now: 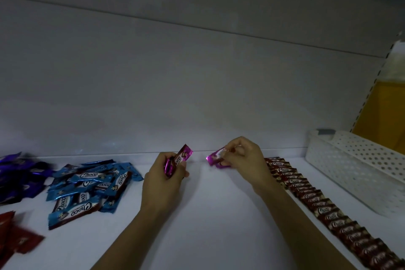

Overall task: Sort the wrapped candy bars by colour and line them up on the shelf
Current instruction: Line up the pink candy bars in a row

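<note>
on the white shelf [208, 215], roughly one colour out of five lined up, going by what shows.

done: a long neat row of brown bars [324, 210], running from 4 o'clock down to 5 o'clock, packed edge over edge.

left to do, biggest first:
- a messy pile of blue bars [87, 188] at 8 o'clock, lying every which way.
- a dark heap of purple bars [19, 175] at 9 o'clock, right at the edge of the view.
- a few red bars [19, 239] low at 8 o'clock, blurry and partly cut off.

no rows in any of those three yet.

looks like pink next. at 7 o'clock, just under the middle: left hand [164, 184], fingers curled tight round a small bunch of pink bars [178, 161], ends poking up toward 12 o'clock. at 5 o'clock: right hand [245, 160], thumb and fingertips pinching a single pink bar [215, 160] near the back of the shelf. cannot tell if touching the shelf or just above it. bare shelf between the two hands and left of the brown row, likely room for a pink row.

now the container: a white basket [350, 166] full of little holes at 3 o'clock, just beside the brown row on its right. no bars showing inside. bottom mostly hidden, so cannot say for sure. a small grey thing [326, 131] at its far corner, too small to name.
</note>
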### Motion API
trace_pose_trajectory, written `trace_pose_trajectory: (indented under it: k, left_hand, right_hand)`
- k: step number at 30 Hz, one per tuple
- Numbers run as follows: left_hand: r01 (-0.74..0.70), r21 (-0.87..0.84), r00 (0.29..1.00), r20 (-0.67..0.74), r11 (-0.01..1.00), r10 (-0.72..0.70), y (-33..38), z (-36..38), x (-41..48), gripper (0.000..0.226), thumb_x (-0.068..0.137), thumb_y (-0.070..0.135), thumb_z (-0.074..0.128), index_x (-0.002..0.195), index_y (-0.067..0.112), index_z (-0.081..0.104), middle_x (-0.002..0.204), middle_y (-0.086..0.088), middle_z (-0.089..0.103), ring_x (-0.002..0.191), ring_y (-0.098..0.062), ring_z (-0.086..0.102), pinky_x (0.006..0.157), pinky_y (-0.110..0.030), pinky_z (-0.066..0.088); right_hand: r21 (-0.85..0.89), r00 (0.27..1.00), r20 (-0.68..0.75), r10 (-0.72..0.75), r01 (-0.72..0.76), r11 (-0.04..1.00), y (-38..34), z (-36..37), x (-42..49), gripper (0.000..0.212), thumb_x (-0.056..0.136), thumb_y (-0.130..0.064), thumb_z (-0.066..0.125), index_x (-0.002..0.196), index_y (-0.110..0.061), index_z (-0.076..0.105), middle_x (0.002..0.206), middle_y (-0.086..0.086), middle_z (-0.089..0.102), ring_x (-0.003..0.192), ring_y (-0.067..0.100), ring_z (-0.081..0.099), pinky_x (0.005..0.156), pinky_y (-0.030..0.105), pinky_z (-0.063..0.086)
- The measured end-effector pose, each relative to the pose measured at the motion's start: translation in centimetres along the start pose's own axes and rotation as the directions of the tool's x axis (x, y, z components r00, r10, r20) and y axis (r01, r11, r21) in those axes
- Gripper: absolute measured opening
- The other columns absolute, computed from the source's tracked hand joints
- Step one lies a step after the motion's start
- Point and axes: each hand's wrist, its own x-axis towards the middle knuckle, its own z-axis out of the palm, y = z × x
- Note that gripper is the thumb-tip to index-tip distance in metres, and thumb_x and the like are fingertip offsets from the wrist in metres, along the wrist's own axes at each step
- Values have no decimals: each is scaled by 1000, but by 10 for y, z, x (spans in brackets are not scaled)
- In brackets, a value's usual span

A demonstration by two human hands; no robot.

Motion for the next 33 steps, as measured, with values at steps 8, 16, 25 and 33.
trace_pose_trajectory:
  k: [8, 16, 25, 33]
  left_hand:
    - [1, 22, 1000, 3, 1000, -1, 1, 0, -1, 9, 94, 28, 57, 96, 37, 54, 75, 22, 70, 71, -1, 62, 73, -43, 54]
    - [1, 22, 1000, 3, 1000, -1, 2, 1, -1, 10, 94, 28, 57, 96, 37, 54, 75, 21, 69, 73, -6, 62, 73, -44, 54]
    - [10, 31, 1000, 13, 999, -10, 1, 1, -1, 12, 94, 27, 57, 95, 39, 54, 76, 23, 69, 73, 5, 62, 75, -45, 56]
    - [1, 40, 1000, 9, 999, -1, -1, 1, -1, 11, 93, 28, 58, 95, 38, 54, 75, 20, 70, 67, 3, 61, 70, -39, 55]
  right_hand:
    - [-176, 997, -7, -80, 77, 981, 6, -16, 10, 22, 83, 3, 63, 88, -17, 71, 71, 1, 65, 60, 6, 59, 56, 17, 47]
    - [-779, 952, 303, 38, 224, 586, 17, -17, 2, 24, 81, -24, 74, 105, -22, 73, 103, -4, 71, 94, 9, 62, 93, 25, 43]
    - [-929, 987, 159, 3, 149, 338, 16, -23, 6, 16, 82, -37, 70, 98, -33, 71, 106, -10, 66, 108, 16, 53, 97, 34, 30]
    - [-975, 981, 81, -179, 115, 188, 38, -16, 22, 23, 93, -33, 55, 113, -36, 65, 109, -2, 61, 106, 19, 49, 87, 33, 31]
